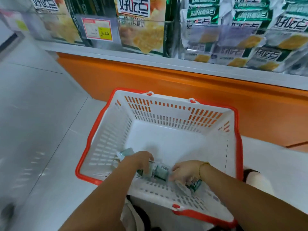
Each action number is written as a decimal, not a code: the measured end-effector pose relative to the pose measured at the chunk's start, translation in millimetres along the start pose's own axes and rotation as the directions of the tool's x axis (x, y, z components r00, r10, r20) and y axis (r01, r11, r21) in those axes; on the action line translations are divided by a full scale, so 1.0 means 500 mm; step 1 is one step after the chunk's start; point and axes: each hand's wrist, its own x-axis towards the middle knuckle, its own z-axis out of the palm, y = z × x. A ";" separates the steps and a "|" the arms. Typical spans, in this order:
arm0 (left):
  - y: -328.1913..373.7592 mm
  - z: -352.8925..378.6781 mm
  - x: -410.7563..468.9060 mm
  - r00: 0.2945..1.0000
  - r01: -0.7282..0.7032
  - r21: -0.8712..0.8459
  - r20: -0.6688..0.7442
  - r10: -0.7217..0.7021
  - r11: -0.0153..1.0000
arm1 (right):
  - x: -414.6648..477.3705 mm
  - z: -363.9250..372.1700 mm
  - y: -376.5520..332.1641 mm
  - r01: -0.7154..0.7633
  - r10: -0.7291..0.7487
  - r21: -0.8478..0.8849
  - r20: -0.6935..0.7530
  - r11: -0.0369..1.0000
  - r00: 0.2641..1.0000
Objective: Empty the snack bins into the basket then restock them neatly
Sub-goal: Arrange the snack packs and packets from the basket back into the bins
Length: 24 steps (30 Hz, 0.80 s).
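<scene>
- Basket (232, 139), lower centre, holds only a few packs (160, 172); bins (166, 22) along the top look full.
- Left hand (141, 161) and right hand (185, 170) each clutch packs.
- Likely the last restock: lift them up and stand them neatly.

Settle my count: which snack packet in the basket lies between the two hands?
The barcode-up packet, lying between the left hand and right hand. A second packet pokes out beyond the left hand; a third packet lies under the right wrist.
</scene>
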 end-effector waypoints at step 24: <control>0.064 -0.110 -0.115 0.942 -0.239 -0.378 -0.313 0.119 0.894 | -0.102 -0.045 0.019 0.191 -0.064 0.458 -0.278 0.868 0.958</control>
